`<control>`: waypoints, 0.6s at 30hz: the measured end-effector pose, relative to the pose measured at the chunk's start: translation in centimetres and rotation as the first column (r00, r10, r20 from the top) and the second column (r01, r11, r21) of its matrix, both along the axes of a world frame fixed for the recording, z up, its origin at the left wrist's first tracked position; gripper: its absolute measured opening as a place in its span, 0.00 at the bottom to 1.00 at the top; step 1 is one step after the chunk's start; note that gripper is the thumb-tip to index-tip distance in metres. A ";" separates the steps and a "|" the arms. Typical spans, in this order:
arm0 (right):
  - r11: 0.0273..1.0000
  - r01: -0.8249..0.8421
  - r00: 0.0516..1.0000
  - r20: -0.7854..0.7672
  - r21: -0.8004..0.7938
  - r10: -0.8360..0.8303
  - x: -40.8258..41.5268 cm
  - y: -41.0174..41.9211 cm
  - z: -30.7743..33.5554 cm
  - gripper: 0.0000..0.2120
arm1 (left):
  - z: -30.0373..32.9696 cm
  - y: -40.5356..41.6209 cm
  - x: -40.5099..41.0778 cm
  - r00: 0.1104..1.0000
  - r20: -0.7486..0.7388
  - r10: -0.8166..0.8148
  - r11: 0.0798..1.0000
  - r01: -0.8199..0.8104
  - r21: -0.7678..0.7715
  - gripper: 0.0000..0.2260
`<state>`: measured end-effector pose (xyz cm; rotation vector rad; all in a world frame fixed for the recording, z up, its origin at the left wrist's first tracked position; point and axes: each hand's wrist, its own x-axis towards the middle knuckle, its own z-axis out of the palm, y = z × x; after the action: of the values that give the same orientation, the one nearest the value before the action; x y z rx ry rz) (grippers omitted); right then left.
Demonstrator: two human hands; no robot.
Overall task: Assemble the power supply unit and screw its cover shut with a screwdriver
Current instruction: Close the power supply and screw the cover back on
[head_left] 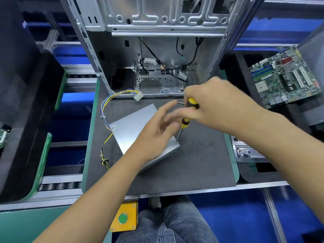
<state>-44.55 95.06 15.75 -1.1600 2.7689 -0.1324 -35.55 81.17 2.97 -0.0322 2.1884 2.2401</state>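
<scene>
While the power supply unit (138, 130) lies flat on the dark mat (201, 163) before the open computer case (157, 50), a yellow-and-black screwdriver (186, 118) is gripped in the right hand (215, 106), its tip set at the unit's near corner. The shaft is steadied by the loosely opened left hand (157, 132), resting on the cover.

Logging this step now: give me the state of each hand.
Left hand: open, fingers spread over the power supply unit, gripping nothing.
Right hand: closed on the screwdriver.

Head-worn view, steeply downward, close over the dark mat (201, 158), edges perhaps warped
</scene>
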 end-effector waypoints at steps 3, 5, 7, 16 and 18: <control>0.961 0.155 0.983 -0.059 -0.230 -0.173 -2.0 1.8 0.3 0.21 | -0.6 -2.6 0.5 0.954 -0.087 0.286 0.919 -0.299 -0.258 0.15; 0.851 0.341 0.940 0.174 -0.400 -0.295 -4.0 3.7 0.2 0.16 | -1.4 -5.7 0.8 0.901 -0.248 0.355 0.728 -0.433 -0.531 0.15; 0.648 0.565 0.800 0.532 -0.511 -0.278 -5.1 4.9 -1.5 0.12 | -2.0 -8.4 0.9 0.938 -0.202 0.282 0.553 -0.331 -0.765 0.19; 0.670 0.711 0.605 0.672 -0.214 -0.427 -4.8 0.4 -16.7 0.17 | -2.0 -8.6 2.8 0.905 0.002 0.425 0.435 -0.202 -0.877 0.15; 0.699 0.665 0.656 0.653 -0.264 -0.378 -5.0 -2.3 -18.0 0.16 | -1.9 -8.7 3.7 0.881 0.030 0.472 0.433 -0.201 -0.879 0.15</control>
<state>-49.60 92.79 -2.28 -0.1880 2.4630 -1.1043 -31.87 72.45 1.09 -0.8102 3.0283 0.8194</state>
